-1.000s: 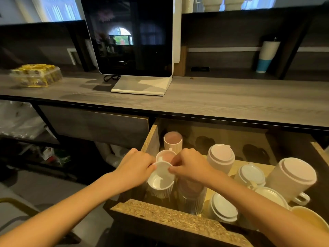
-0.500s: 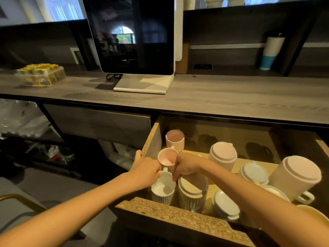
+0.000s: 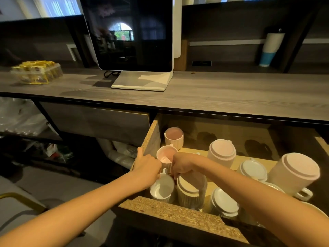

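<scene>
The white ribbed mug is seen upright in the front-left corner of the drawer, its rim gripped by the left hand. The right hand is curled by the handle — whether anything is pinched cannot be told. The mug is judged stiff, weighty and chippable — best taken by rim or handle.

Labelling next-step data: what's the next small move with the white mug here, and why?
Probably release and lift both hands out. The white mug looks upright and low in the front-left corner of the drawer, beside the lidded ribbed cup; the left hand grips its rim, the right hand curls at its handle side.
</scene>
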